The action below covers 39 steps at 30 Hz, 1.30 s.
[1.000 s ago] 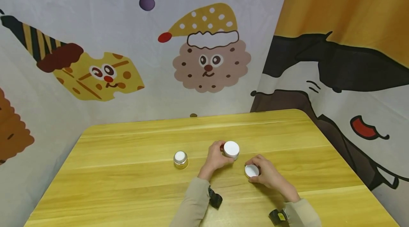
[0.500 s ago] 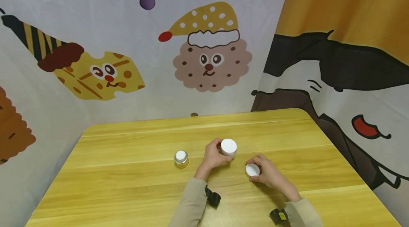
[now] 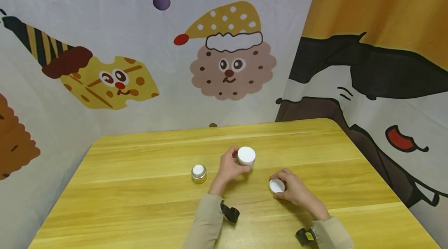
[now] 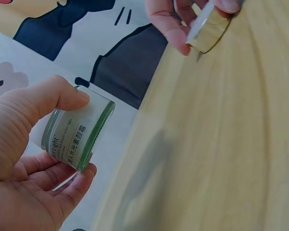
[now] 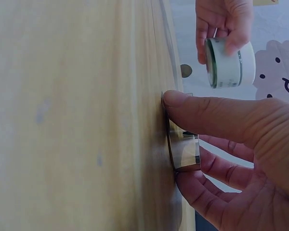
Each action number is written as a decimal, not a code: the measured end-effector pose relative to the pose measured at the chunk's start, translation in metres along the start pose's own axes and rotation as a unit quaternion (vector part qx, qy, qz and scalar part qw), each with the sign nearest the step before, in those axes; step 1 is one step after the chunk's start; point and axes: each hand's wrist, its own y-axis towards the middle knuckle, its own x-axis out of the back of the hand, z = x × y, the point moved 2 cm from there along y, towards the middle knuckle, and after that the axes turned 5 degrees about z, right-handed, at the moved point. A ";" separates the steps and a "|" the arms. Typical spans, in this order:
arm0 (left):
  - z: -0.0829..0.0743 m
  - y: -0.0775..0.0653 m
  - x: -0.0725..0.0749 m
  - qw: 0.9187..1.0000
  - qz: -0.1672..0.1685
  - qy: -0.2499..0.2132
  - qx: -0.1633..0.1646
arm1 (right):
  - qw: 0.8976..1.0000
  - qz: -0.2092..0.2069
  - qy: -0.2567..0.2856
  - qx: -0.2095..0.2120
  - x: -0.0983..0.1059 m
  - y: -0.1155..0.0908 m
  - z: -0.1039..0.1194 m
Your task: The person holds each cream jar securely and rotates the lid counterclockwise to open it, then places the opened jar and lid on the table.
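Note:
My left hand grips a white cream jar by its sides, thumb on one side and fingers on the other. Its label and green bands show in the left wrist view, and the jar looks raised off the table. To the right, my right hand pinches a shallow round lid, white on top, close to the tabletop. The lid's side looks shiny gold in the right wrist view. Left of both hands stands a gold cream jar with a white top.
The wooden table carries all of these. A printed cloth with cartoon figures hangs behind its far edge and along the right side. A black wrist camera is strapped at the left cuff, another camera at the right.
My left hand has carried the white cream jar a little away from me and to the left. My right hand and the lid have stayed almost in place.

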 end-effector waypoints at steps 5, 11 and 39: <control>-0.003 0.000 0.006 1.000 -0.011 -0.005 0.003 | 1.000 0.001 -0.003 0.003 0.000 0.000 0.000; -0.010 0.000 0.014 1.000 -0.024 -0.010 0.006 | 1.000 0.002 -0.002 0.002 0.000 -0.001 0.000; -0.052 -0.010 0.042 0.997 -0.069 -0.013 -0.028 | 1.000 0.004 0.006 -0.001 0.001 -0.002 0.002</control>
